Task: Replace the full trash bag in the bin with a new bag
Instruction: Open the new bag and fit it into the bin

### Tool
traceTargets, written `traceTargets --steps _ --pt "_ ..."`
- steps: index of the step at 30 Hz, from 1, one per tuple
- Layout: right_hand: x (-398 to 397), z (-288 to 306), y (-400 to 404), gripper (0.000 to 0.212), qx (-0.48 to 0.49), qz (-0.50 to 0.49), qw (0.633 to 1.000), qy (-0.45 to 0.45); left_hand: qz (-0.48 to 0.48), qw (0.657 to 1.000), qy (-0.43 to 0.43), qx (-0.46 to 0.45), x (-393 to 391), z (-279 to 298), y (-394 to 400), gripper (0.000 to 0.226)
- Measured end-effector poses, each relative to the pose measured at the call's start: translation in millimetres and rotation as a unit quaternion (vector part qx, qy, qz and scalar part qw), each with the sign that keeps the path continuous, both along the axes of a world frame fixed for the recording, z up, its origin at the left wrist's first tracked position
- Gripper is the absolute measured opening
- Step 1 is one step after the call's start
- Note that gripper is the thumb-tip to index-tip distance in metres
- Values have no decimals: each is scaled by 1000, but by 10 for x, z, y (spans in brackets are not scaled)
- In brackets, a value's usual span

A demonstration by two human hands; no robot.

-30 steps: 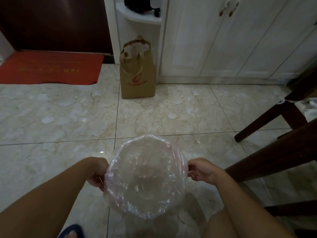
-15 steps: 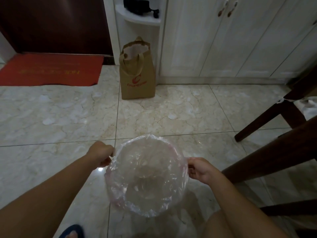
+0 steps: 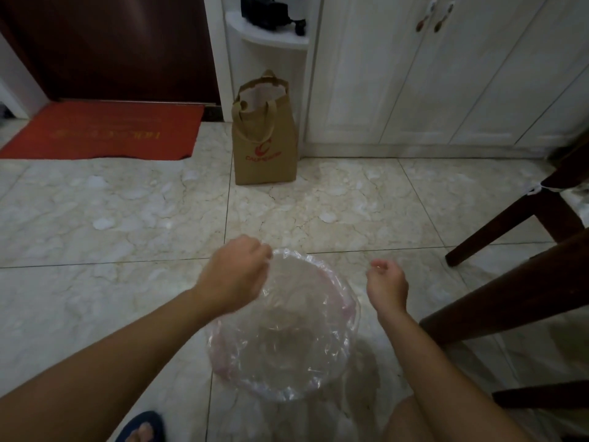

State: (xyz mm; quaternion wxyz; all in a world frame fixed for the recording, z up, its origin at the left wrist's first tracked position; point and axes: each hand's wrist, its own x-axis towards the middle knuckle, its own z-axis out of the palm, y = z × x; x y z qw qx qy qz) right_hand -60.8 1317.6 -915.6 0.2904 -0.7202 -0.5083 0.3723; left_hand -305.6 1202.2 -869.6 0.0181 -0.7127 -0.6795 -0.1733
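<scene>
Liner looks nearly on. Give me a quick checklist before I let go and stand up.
1. New bag opened inside the bin: ok.
2. Bag edge folded over the rim on the near and right sides: ok.
3. Far-left rim under the left hand seated: cannot tell, hand covers it.
4. Right hand off the bag: ok, beside it, fingers loosely curled.
5. Bin empty: ok.
6. Old full bag removed from area: cannot tell, not in view.
</scene>
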Motion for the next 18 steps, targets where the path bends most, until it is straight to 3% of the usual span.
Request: traceTargets --steps 3,5,8,11,14,18 --pt "-142 227 -143 11 92 101 991 -12 -223 969 99 -49 220 -165 -120 15" --pt "-212 277 -246 26 99 194 976 -29 -272 942 150 -129 323 -321 -182 16" --pt "-230 223 -365 63 57 338 933 -107 -221 891 236 -320 349 -514 -232 54" --pt "-198 115 -426 73 30 420 885 -197 -123 850 284 -427 274 -658 -242 83" --pt "-205 63 -447 77 26 404 888 -217 -67 812 290 -502 201 -828 -204 97" --pt "-223 66 -437 77 2 389 899 -204 -35 776 266 -571 280 -914 -107 99"
